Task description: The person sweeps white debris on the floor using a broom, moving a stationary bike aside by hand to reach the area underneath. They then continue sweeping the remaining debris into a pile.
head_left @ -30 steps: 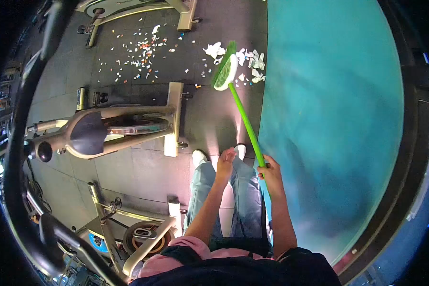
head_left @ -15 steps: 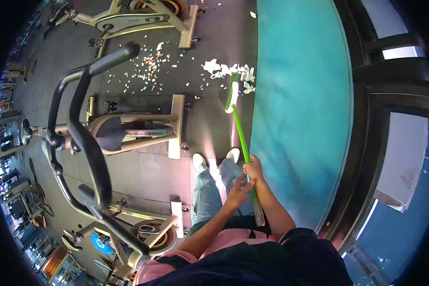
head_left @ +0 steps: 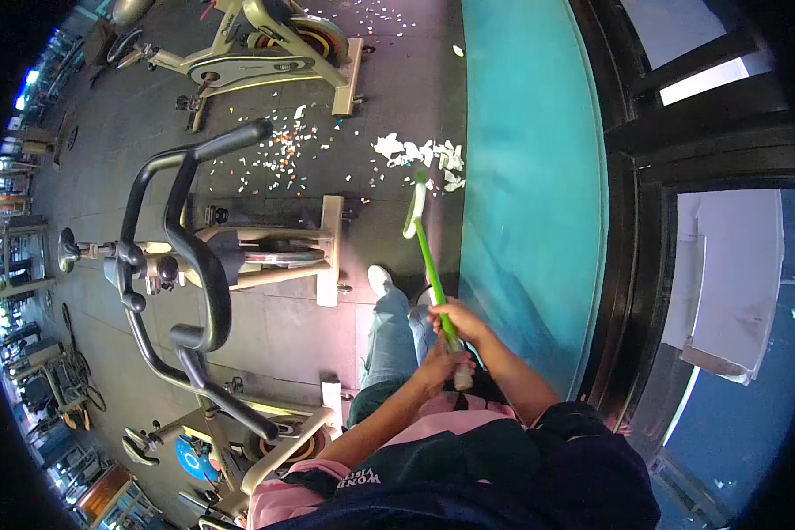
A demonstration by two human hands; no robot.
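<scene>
A green broom [head_left: 427,256] slants up from my body, its head just short of a pile of white paper scraps [head_left: 418,153] beside the teal wall. My right hand [head_left: 458,319] is wrapped round the handle in its lower part. Closer to my body, my left hand [head_left: 438,366] closes round the handle near its pale end. Small coloured and white bits [head_left: 287,150] lie scattered on the dark floor left of the pile.
Exercise bikes [head_left: 329,252] stand on the left, one with black handlebars [head_left: 212,291] close to me. The teal wall [head_left: 534,177] runs along the right, with a dark frame [head_left: 636,265] beyond it. My shoe [head_left: 380,281] is on the floor.
The broom head has moved back from the paper pile towards me. My left hand has closed on the handle lower down, and my view has shifted slightly.
</scene>
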